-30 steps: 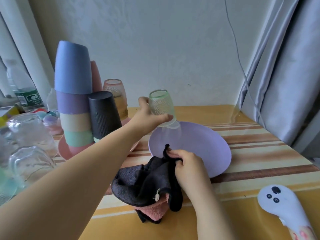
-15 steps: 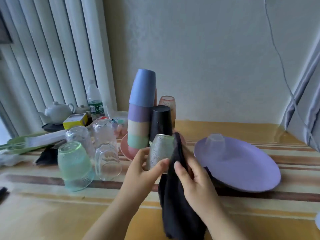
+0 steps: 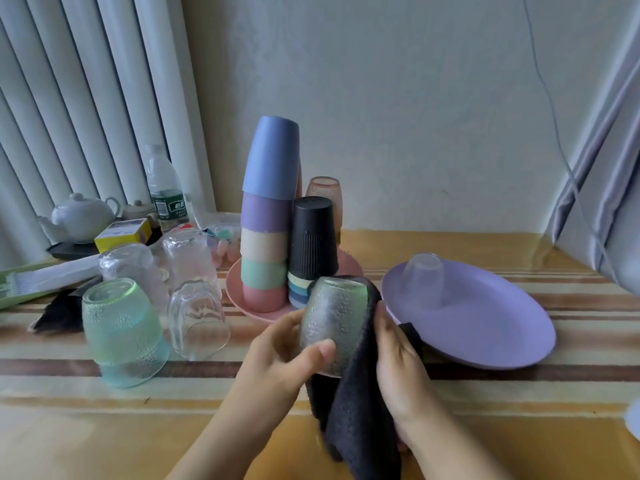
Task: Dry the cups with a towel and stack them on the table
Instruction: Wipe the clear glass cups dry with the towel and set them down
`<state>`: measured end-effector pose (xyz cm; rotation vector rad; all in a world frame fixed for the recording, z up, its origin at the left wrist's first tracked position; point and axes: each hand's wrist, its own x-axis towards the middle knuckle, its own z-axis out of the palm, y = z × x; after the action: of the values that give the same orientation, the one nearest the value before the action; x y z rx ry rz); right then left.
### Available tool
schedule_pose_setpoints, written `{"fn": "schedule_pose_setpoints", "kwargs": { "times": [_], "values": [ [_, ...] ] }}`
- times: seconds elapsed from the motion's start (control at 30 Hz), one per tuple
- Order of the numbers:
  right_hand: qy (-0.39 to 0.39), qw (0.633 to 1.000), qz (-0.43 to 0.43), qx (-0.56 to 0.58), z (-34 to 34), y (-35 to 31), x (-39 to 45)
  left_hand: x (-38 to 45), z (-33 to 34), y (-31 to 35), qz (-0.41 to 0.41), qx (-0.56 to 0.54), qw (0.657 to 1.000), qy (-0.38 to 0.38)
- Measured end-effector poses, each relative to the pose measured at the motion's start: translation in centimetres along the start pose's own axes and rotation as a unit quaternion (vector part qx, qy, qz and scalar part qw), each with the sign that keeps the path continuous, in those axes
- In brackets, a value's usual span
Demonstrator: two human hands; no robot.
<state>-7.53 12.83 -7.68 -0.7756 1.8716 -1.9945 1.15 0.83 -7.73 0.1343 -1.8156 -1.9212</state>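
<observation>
**A:** While the left hand (image 3: 277,362) grips the textured glass (image 3: 332,323) upside down, base up, just look at that thumb curled across the near side, with the fingers wrapped round the left wall!

**B:** And the right hand (image 3: 398,368) is on the other side, pressing the dark towel (image 3: 353,417) against the glass. The cloth covers the right flank and drapes down below the rim, over the yellow striped table (image 3: 519,427).

**A:** Can you see the right fingers?

**B:** Barely. They fold into the cloth behind the glass, so that hand is clamped on the towel, with the glass sandwiched between towel and left palm. The glass is held up off the table, in front of the pink plate (image 3: 239,299).

**A:** On that plate stands the tower of pastel cups (image 3: 268,216), all inverted, blue on top, and a black cup (image 3: 313,237) topping a shorter stack just beside it. An orange-tinted glass (image 3: 325,192) peeks out behind.

**B:** To the right, a purple plate (image 3: 485,327) carries one clear cup (image 3: 422,277), mouth down.

**A:** Over on the left, a green glass (image 3: 121,327) and several clear glasses (image 3: 197,317) sit upside down, close together. Further back there's a white teapot (image 3: 81,216) and a water bottle (image 3: 164,188).
</observation>
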Motion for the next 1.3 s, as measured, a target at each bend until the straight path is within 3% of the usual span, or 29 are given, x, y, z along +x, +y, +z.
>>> {"fn": "schedule_pose_setpoints", "kwargs": {
  "times": [0.1, 0.17, 0.43, 0.6, 0.8, 0.97, 1.2, 1.3],
  "values": [
    [-0.019, 1.0, 0.02, -0.005, 0.8, 0.3, -0.4, 0.4, -0.7, -0.5, -0.027, -0.071, 0.993, 0.092],
    [-0.028, 0.999, 0.02, -0.029, 1.1, 0.5, -0.5, 0.6, -0.7, -0.4, -0.035, -0.102, 0.989, 0.096],
    [-0.011, 0.997, -0.047, -0.061, 1.2, 0.7, -0.3, 0.1, 0.3, -0.5, -0.005, 0.039, 0.993, 0.11],
    [-0.034, 0.996, -0.081, -0.025, 1.9, 0.9, -0.7, 0.2, 0.2, -1.4, 0.034, 0.164, 0.982, 0.086],
    [0.008, 0.994, -0.111, -0.018, 1.8, -0.4, -0.8, -0.2, 0.7, -1.3, 0.048, 0.143, 0.989, 0.004],
    [0.027, 0.999, -0.031, 0.023, 0.6, -1.0, -0.4, -0.5, 0.8, -0.4, 0.035, 0.109, 0.992, -0.051],
    [-0.054, 0.998, 0.012, -0.017, 1.5, 0.2, -0.7, 0.4, -0.6, -0.6, -0.046, -0.079, 0.99, 0.111],
    [-0.065, 0.997, -0.012, -0.028, 1.8, 0.0, -0.9, 0.7, -0.7, -0.6, -0.026, -0.062, 0.989, 0.135]
  ]
}}
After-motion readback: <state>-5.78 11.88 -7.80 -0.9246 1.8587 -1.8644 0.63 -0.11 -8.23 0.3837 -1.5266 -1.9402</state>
